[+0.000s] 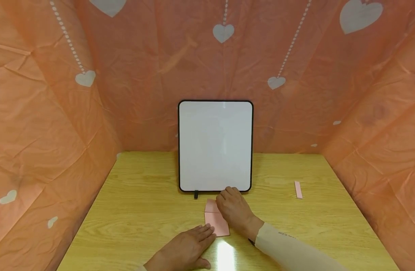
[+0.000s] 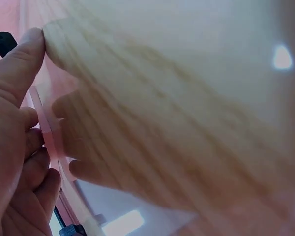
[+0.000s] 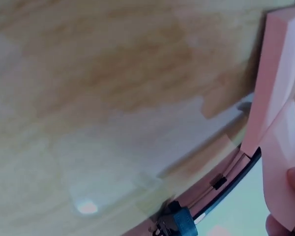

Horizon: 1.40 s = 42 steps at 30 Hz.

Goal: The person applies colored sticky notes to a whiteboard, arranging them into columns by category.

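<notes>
A pink pad of sticky notes [image 1: 216, 225] lies on the table in front of the whiteboard. My left hand [image 1: 188, 247] rests its straight fingers on the pad's near left corner; the left wrist view shows those fingertips along the pad's edge [image 2: 51, 142]. At the pad's far right side, my right hand [image 1: 235, 209] pinches a loose pink sheet [image 3: 280, 177]. In the right wrist view this sheet curves away from the thick pad [image 3: 275, 64], between thumb and finger. From the head, the right hand covers part of the pad.
A white board [image 1: 215, 146] with a black frame stands upright behind the pad, a small black tab [image 1: 196, 194] at its lower edge. On the right of the wooden table [image 1: 136, 210] lies a narrow pink strip [image 1: 298, 189]. Orange cloth with hearts [image 1: 143, 75] surrounds the table.
</notes>
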Tool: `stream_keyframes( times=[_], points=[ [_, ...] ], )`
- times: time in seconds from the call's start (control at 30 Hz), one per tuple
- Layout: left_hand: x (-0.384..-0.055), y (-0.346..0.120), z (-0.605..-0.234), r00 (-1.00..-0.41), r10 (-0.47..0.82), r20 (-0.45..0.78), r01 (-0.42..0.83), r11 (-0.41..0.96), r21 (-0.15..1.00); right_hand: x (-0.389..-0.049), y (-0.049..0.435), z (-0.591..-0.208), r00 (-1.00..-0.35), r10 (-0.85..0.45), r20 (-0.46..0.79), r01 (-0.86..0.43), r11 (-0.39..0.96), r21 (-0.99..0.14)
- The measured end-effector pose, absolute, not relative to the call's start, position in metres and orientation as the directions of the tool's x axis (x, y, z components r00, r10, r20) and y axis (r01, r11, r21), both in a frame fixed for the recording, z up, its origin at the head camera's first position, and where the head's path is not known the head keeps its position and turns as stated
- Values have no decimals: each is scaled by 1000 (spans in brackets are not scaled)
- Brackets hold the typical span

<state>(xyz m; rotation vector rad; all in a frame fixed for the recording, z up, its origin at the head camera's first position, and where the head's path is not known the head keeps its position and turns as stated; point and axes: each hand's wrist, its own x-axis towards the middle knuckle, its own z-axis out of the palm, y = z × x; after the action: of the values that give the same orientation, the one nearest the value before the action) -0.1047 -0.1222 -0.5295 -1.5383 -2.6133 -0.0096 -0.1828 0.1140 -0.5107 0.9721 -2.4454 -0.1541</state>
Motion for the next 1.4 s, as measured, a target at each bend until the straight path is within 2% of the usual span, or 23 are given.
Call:
stream_keyframes(
  times=[0.23, 0.43, 0.57, 0.9, 1.13, 1.4],
  points=[
    [-107, -123, -529, -483, 872, 74, 874, 485, -6, -187, 118, -499, -617, -641, 457, -615, 755, 228],
    [-111, -121, -530, -485, 871, 82, 874, 484, 27, -203, 121, -476, -514, -588, 625, -621, 757, 202],
    [-112, -121, -529, -502, 863, 61, 864, 497, 86, -220, 121, -460, -462, -561, 686, -627, 755, 195],
    [-114, -122, -530, -501, 862, 76, 864, 494, 93, -265, 106, -423, -342, -521, 782, -599, 762, 246],
    [-115, -122, -530, -528, 849, 17, 839, 519, 163, -290, 85, -411, -230, -529, 817, -555, 761, 336],
    [-115, -122, -530, -515, 856, 41, 851, 505, 147, -309, 73, -409, -220, -532, 818, -525, 771, 360]
  ],
)
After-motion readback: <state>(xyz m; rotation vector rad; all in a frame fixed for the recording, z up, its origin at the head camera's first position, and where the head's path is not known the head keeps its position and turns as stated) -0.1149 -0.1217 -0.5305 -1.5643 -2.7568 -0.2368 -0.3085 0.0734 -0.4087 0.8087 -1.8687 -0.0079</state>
